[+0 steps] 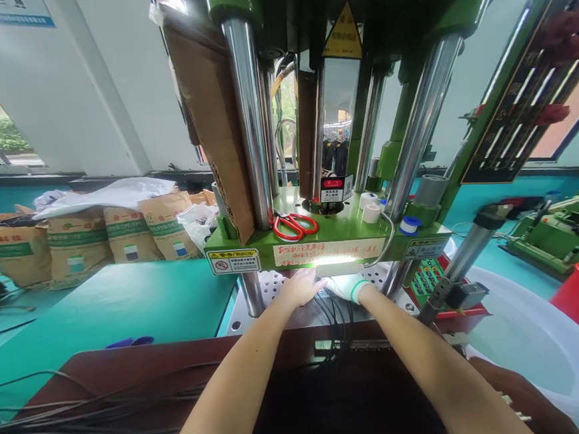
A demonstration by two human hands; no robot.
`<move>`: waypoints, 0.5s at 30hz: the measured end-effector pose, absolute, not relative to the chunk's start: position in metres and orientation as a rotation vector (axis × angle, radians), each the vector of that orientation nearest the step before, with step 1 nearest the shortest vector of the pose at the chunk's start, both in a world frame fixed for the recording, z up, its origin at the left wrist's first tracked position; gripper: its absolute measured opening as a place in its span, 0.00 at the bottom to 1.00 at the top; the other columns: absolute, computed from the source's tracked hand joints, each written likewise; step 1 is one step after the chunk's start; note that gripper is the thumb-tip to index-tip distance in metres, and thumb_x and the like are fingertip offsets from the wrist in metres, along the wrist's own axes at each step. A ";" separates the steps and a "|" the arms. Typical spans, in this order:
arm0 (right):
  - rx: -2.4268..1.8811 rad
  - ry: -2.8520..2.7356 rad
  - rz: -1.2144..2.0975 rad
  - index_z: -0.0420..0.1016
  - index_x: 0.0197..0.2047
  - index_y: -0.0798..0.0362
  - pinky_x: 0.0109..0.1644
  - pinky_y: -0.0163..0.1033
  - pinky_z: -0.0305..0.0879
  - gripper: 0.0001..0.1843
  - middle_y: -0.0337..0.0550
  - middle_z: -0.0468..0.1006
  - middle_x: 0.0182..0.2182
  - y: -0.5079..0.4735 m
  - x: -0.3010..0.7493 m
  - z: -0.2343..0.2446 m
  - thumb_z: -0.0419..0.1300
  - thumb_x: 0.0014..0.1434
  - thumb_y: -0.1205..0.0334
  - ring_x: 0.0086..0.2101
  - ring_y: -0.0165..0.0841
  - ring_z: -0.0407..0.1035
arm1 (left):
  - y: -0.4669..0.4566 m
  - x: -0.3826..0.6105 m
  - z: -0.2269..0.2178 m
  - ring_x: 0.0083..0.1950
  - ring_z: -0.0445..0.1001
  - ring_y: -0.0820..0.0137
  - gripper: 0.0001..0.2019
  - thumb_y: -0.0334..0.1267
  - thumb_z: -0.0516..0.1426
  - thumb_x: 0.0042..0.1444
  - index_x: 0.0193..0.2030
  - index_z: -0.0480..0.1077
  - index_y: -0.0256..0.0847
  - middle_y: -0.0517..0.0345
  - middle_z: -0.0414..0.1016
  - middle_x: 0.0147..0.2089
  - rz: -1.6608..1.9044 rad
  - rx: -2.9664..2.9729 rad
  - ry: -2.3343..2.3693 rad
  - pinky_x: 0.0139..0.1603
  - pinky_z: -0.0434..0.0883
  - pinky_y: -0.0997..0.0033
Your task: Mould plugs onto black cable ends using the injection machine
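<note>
My left hand point(301, 288), bare, reaches into the work gap of a green press point(340, 229). Its thumb is stretched out to the right, apart from the fingers, whose tips are partly hidden. Close beside it is my right hand point(346, 287) in a white glove with a green cuff; glare and the lamp above hide its fingers. Black cables point(335, 317) come out below and between both hands and hang over the front edge of the metal bed point(248, 324). A lit lamp point(340, 261) covers what lies beyond my fingertips.
Red-handled scissors point(295, 226), white tape rolls point(370, 212) and a blue spool point(410, 225) lie on the press plate. More cables point(86, 433) spread at the lower left. A green table point(175, 296) stands left, a white tub point(554, 330) right, and sacks point(78, 243) behind.
</note>
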State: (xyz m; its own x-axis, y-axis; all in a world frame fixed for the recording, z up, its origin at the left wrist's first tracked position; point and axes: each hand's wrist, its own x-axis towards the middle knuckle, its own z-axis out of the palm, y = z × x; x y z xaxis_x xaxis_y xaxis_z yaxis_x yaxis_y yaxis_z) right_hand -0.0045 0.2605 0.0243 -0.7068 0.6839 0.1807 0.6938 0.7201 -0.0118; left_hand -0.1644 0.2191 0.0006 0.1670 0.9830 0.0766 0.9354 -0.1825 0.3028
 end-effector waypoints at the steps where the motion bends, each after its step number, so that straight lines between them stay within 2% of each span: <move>1: -1.127 -2.743 -0.082 0.71 0.47 0.51 0.55 0.41 0.51 0.19 0.46 0.72 0.47 0.261 -0.004 0.025 0.45 0.60 0.55 0.48 0.37 0.63 | 0.219 -0.164 0.002 0.58 0.61 0.60 0.26 0.54 0.40 0.57 0.56 0.59 0.42 0.48 0.64 0.57 0.384 2.253 1.882 0.55 0.58 0.58; 7: -1.190 -2.688 -0.069 0.72 0.46 0.53 0.53 0.41 0.53 0.21 0.46 0.74 0.45 0.260 0.012 0.019 0.43 0.61 0.56 0.46 0.38 0.65 | 0.207 -0.179 0.004 0.58 0.60 0.62 0.24 0.52 0.41 0.58 0.57 0.57 0.43 0.51 0.63 0.58 0.420 2.286 1.891 0.55 0.59 0.61; 12: -1.213 -2.694 -0.054 0.73 0.42 0.55 0.53 0.44 0.54 0.18 0.48 0.75 0.44 0.267 0.017 0.009 0.46 0.61 0.56 0.46 0.39 0.65 | 0.205 -0.187 -0.002 0.58 0.60 0.62 0.24 0.52 0.41 0.58 0.56 0.57 0.44 0.53 0.61 0.59 0.442 2.264 1.911 0.53 0.60 0.64; 15: -1.228 -2.681 -0.054 0.70 0.46 0.56 0.52 0.48 0.57 0.17 0.47 0.72 0.46 0.273 0.013 0.008 0.50 0.60 0.54 0.46 0.38 0.65 | 0.210 -0.185 -0.005 0.57 0.61 0.59 0.26 0.56 0.38 0.57 0.57 0.56 0.45 0.51 0.62 0.58 0.388 2.191 1.979 0.50 0.62 0.61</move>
